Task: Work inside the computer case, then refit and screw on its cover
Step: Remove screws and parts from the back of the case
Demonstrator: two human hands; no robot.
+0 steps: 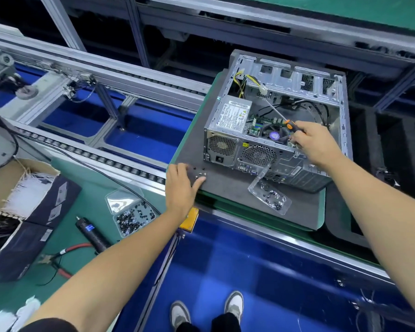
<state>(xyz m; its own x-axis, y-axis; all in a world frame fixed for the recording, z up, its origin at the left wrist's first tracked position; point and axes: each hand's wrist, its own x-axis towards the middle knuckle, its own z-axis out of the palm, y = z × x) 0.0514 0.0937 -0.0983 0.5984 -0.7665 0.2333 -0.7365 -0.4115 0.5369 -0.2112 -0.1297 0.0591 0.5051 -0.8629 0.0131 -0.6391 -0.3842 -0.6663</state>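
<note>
An open computer case [340, 111] lies on its side on a grey foam mat [235, 188], its cover off, showing the power supply [233, 113], the motherboard and a CPU fan [274, 135]. My right hand [314, 142] reaches into the case and grips a screwdriver [288, 125] with an orange and black handle, its long shaft pointing up and left. My left hand [181, 185] rests on the mat's near left corner, fingertips touching several small loose screws [200, 173]. No cover is in view.
A clear bag of screws [271, 195] lies on the mat in front of the case. On the green bench at left sit a tray of black screws [132, 218], an electric screwdriver [94, 232], red-handled pliers [58, 258] and a cardboard box [22, 188]. Conveyor rails run behind.
</note>
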